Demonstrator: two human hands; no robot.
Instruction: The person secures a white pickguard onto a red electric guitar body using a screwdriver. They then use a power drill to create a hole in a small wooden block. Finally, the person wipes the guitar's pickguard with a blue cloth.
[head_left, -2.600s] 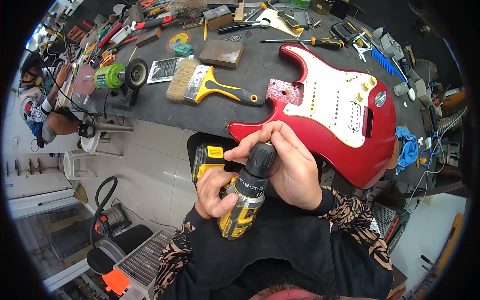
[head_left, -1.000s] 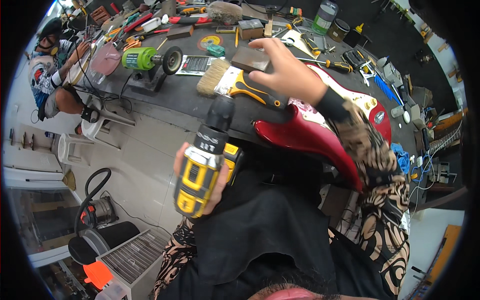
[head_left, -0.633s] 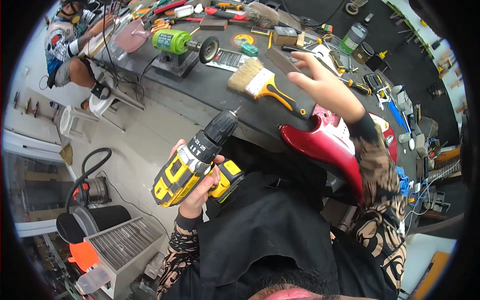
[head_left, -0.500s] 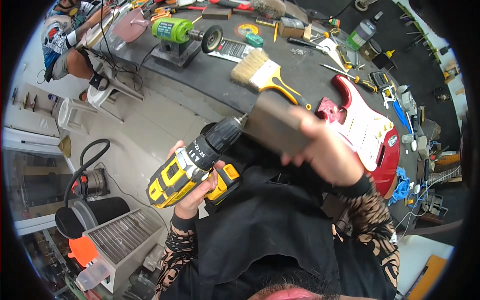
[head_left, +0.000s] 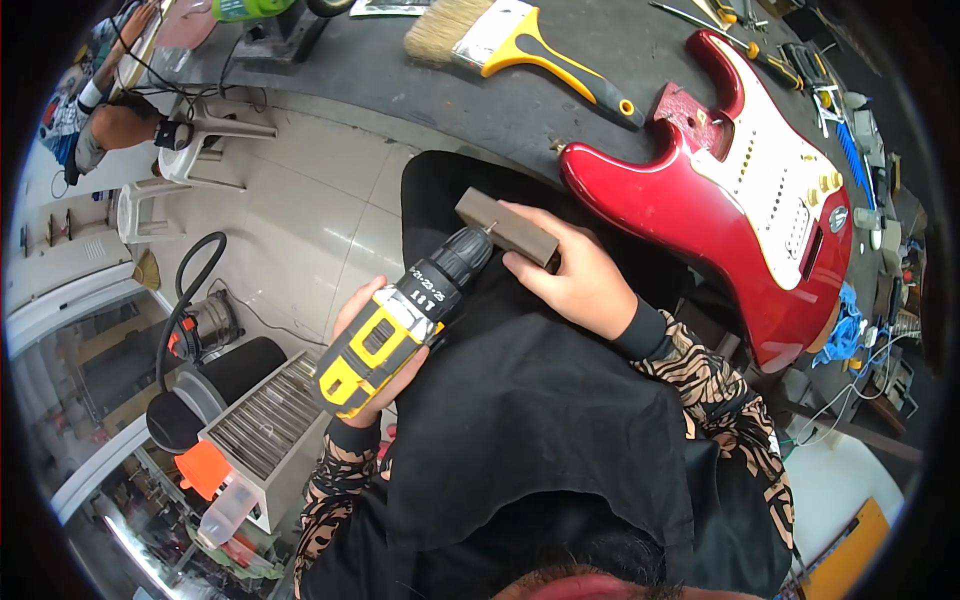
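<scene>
My left hand [head_left: 395, 372] grips a yellow and black cordless drill [head_left: 375, 340] over my lap, chuck pointing up and to the right. My right hand [head_left: 580, 290] is closed on a brown rectangular block [head_left: 510, 222], with the drill's short bit at or very near the block's face; exact contact is unclear. The black apron [head_left: 535, 420] lies beneath both hands. A red electric guitar body [head_left: 650, 200] with a white pickguard rests at the bench edge just above and right of my right hand. A wide paintbrush [head_left: 540, 65] lies on the bench above.
The dark workbench [head_left: 330, 80] also bears a green bench grinder [head_left: 240, 10] and screwdrivers [head_left: 765, 60]. At the upper left a co-worker [head_left: 105, 125] sits near white plastic stools [head_left: 200, 150]. A vacuum [head_left: 205, 325] and metal slatted unit [head_left: 265, 430] stand at the lower left.
My right hand left the drill's chuck, reached onto the bench, picked up the block and brought it down to the bit. The drill has tilted toward the right. The view has shifted.
</scene>
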